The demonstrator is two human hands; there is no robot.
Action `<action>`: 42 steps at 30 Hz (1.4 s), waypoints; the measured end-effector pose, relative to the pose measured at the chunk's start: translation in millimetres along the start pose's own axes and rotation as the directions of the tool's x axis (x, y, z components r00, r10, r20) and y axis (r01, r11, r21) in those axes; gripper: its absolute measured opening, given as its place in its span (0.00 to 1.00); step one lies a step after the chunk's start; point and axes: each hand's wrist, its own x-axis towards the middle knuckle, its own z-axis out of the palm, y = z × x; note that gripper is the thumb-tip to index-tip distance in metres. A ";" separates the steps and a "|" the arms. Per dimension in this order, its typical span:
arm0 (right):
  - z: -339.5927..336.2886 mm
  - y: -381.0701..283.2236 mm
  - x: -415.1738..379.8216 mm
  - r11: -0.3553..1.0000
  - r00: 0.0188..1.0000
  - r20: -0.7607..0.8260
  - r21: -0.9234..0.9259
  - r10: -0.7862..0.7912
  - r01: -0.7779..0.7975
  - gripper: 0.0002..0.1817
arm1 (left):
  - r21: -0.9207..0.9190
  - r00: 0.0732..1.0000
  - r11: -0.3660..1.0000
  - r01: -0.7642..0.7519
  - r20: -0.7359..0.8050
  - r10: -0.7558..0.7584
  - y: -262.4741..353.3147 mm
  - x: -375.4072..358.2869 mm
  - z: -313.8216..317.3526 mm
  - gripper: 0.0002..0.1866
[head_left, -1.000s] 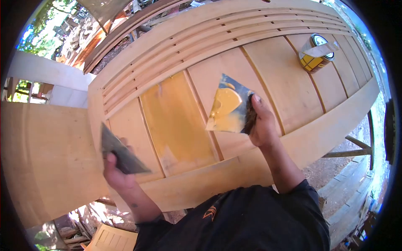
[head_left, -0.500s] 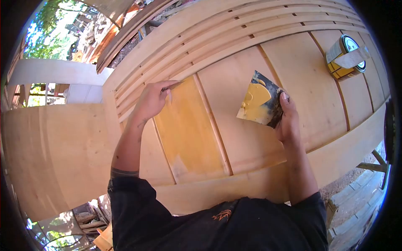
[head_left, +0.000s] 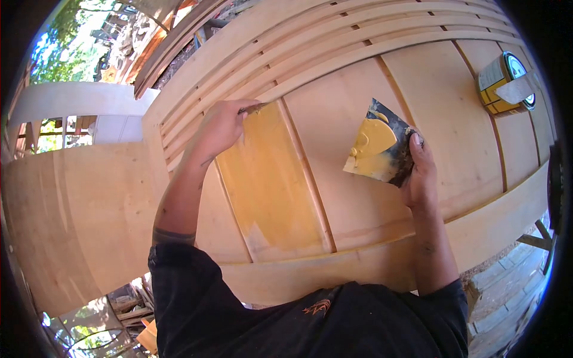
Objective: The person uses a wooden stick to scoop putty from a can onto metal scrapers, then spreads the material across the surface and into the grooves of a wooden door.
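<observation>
My left hand point(head_left: 224, 125) is closed on a putty knife point(head_left: 255, 108), seen nearly edge-on at the top of a yellow-coated wooden panel point(head_left: 268, 179). The coat covers most of that panel, with a paler patch near its lower end. My right hand point(head_left: 421, 173) grips a dark, flat, squarish board point(head_left: 394, 152) by its right edge, thumb on top. A thick mound of yellow putty point(head_left: 374, 140) lies on the board, which is held above the bare neighbouring panel point(head_left: 334, 197).
A can point(head_left: 504, 83) with a flat scraper point(head_left: 514, 90) across its top stands on the panels at right. Wooden slats point(head_left: 310, 53) run along the far side. A wide board point(head_left: 77, 221) lies at left, and a front rail point(head_left: 358, 262) runs near my body.
My left hand has shifted slightly up with the putty knife, whose blade now shows more at the panel's top. The putty board appears slightly farther right; the whole view has shifted a little.
</observation>
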 end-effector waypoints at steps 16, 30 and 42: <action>-6.8 4.6 2.9 0.997 1.000 -0.003 -0.075 -0.016 0.015 0.21 | -0.011 0.994 0.999 0.050 0.093 -0.048 19.8 -25.0 24.5 0.17; -3.9 5.6 3.2 0.998 0.999 -0.023 -0.039 -0.042 0.041 0.20 | -0.107 0.965 0.994 0.026 0.262 0.003 102.5 -181.5 65.3 0.16; -6.8 6.4 2.3 0.999 0.999 0.036 -0.043 0.013 -0.011 0.22 | 0.013 0.980 0.992 0.124 -0.160 -0.120 -55.1 -32.6 0.1 0.17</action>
